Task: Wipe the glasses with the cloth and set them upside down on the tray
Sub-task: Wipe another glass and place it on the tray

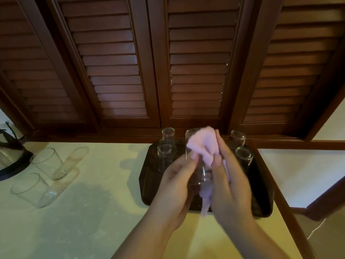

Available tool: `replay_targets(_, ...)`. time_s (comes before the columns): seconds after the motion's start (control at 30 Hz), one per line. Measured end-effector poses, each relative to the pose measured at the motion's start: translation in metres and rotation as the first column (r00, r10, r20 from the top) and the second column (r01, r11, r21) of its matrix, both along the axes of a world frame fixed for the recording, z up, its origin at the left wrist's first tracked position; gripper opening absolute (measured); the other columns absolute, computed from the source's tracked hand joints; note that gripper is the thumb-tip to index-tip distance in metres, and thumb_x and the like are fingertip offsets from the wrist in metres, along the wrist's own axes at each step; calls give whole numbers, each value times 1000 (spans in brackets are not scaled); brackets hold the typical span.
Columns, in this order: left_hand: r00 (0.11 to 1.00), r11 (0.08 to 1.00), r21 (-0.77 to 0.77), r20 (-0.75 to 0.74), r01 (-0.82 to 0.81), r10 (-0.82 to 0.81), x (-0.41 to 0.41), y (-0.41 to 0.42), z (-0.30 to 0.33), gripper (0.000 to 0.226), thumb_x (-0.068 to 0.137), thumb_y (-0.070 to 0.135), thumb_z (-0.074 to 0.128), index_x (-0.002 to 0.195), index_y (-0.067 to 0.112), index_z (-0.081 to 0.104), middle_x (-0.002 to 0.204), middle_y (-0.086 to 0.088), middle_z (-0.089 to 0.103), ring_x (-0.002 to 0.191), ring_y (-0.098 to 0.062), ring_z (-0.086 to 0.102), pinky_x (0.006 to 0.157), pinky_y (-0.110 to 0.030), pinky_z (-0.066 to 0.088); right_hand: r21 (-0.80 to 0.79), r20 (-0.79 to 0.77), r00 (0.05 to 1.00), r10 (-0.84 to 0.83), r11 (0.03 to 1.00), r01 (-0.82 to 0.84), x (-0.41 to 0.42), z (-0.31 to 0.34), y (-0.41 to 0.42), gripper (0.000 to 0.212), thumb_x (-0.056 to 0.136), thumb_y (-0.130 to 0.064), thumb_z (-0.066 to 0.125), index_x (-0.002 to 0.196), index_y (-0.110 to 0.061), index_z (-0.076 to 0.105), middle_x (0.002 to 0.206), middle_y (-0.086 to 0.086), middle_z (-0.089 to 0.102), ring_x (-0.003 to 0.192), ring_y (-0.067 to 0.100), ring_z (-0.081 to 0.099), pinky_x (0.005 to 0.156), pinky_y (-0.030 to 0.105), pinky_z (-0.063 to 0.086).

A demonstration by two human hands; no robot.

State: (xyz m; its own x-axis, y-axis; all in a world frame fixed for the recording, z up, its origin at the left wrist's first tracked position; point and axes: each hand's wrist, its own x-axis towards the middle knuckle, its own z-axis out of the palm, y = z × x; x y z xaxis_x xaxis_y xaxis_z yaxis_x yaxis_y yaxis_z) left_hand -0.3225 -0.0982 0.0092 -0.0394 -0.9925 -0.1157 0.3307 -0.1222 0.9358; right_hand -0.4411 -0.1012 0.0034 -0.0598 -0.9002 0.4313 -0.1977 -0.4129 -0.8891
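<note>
My left hand (175, 184) grips a clear glass (200, 172) held over the dark tray (149, 186), its mouth pointing away from me. My right hand (229, 176) presses a pink cloth (203, 146) against the glass; the cloth covers the mouth and a tail hangs below the base. Several glasses stand upside down on the tray: two at the back left (168, 136) (164, 152) and two at the back right (237, 138) (244, 156). Two more glasses (47, 161) (28, 187) stand upright on the counter at the left.
A kettle (11, 156) sits at the far left edge of the pale counter (97, 202). Dark wooden louvred shutters (197, 62) rise behind the counter. A wooden frame (276, 184) borders the tray on the right.
</note>
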Motion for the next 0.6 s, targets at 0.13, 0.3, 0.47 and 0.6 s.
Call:
replay_targets(0.13, 982, 1000, 13, -189, -12, 14, 0, -1, 5, 48, 109, 42, 46, 140, 16, 73, 130, -15, 80, 117, -26, 79, 90, -35, 66, 157, 133, 977, 164, 970, -185, -14, 21, -23, 40, 111, -27, 47, 141, -49, 62, 130, -25, 70, 125, 4, 66, 102, 40, 60)
replay_targets(0.3, 997, 999, 25, -68, -24, 26, -12, -10, 1, 38, 100, 65, 57, 104, 35, 82, 101, 18, 83, 98, 1, 78, 85, -22, 60, -137, -56, 992, 117, 983, -124, 5, -9, 19, 56, 101, -7, 50, 146, -39, 60, 163, -28, 40, 152, 22, 45, 115, 40, 47)
replay_targets(0.47, 989, 986, 124, -88, -110, 121, -16, -8, -1, 59, 104, 72, 46, 125, 28, 80, 114, -3, 85, 102, -16, 84, 90, -40, 64, 29, -10, 997, 77, 997, -76, -3, 6, -8, 46, 110, -7, 46, 136, -39, 67, 139, -31, 63, 136, -7, 54, 110, 19, 49)
replay_targets(0.6, 982, 985, 56, -79, -165, 169, -12, -11, 6, 75, 91, 87, 50, 139, 34, 72, 129, -6, 81, 124, -28, 76, 115, -58, 55, 190, 201, 977, 68, 976, -108, -4, 19, 0, 47, 110, -5, 45, 124, -39, 73, 111, -22, 76, 108, -2, 70, 80, 11, 58)
